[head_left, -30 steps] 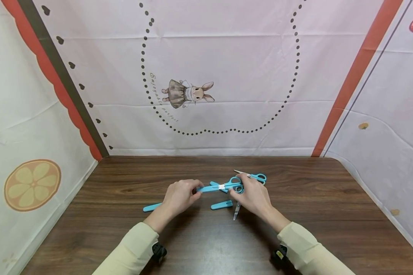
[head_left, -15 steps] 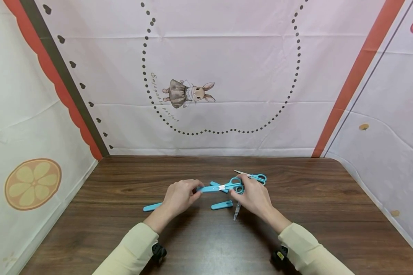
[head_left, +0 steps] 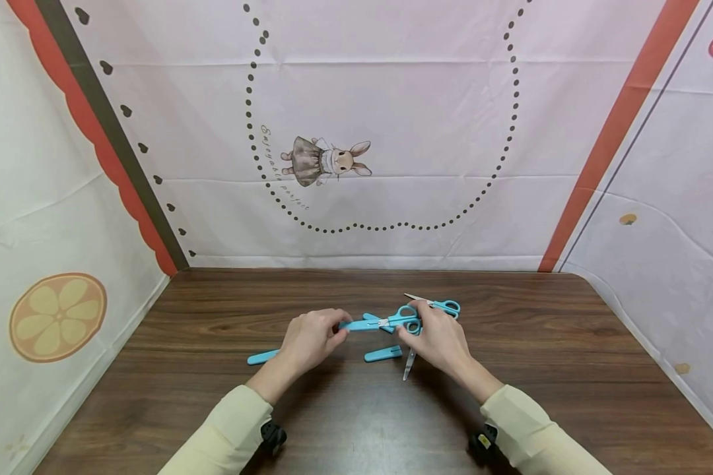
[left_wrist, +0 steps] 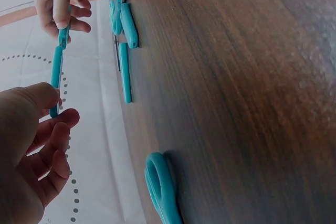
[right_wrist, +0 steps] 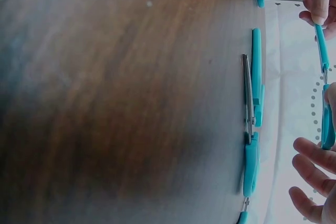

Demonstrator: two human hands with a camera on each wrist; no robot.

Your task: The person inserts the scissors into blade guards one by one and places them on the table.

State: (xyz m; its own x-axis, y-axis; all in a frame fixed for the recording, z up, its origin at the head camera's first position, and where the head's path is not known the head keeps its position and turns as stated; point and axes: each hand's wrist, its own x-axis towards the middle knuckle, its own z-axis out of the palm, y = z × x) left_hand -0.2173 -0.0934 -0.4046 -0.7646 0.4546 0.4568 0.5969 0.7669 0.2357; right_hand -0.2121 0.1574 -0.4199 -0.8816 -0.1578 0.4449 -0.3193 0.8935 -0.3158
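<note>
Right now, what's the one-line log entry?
left grip: pinches blade cover | right grip: holds scissors at handle end | blade cover: on scissors | table: other scissors, loose covers

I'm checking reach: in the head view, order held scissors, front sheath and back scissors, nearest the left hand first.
1. Held scissors: left end in left hand.
2. Front sheath: right of that hand.
3. Back scissors: farther right, behind.

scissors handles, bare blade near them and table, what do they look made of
The held scissors' handles seem smooth plastic: even, moulded blue. The bare blade looks like polished metal, probably steel: grey and shiny. The table shows brown grain, soft sheen: wood or laminate, unclear which.
</note>
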